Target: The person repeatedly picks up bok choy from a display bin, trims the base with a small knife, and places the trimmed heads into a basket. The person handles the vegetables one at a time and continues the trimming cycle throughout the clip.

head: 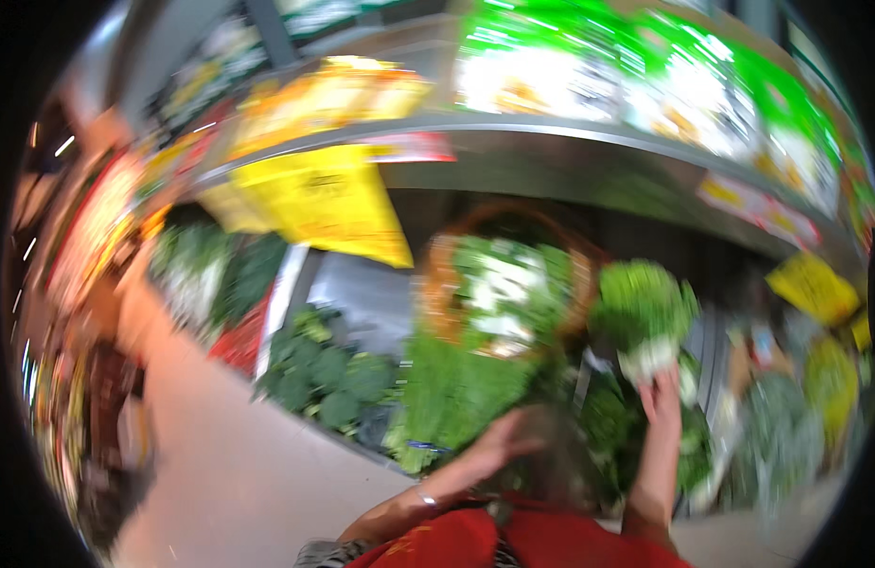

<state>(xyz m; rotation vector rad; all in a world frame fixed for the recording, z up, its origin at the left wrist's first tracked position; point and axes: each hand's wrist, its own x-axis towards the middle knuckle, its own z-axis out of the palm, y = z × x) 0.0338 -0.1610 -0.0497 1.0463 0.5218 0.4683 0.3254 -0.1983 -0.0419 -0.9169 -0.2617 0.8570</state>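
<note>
My right hand (661, 397) grips the pale base of a leafy green head of lettuce or cabbage (643, 305), its leaves pointing up. Lower and to the left, my left hand (512, 437) has its fingers apart, near a blurred, dark and partly see-through shape (554, 454) that I cannot make out. Long green leafy vegetables (458, 383) lie beyond the left hand, some tied with a blue band. A brown wicker basket (441, 284) of green and white vegetables stands behind them. More dark leafy heads (607, 419) lie under and beside the right forearm.
Broccoli (338, 376) fills a section on the left, beyond a white divider (277, 309). Overhead, a metal shelf edge (536, 122) carries green-and-white packages (551, 64); yellow signs (331, 199) hang below it. Bagged vegetables (774, 426) stand at right. Pale floor (217, 454) lies at left.
</note>
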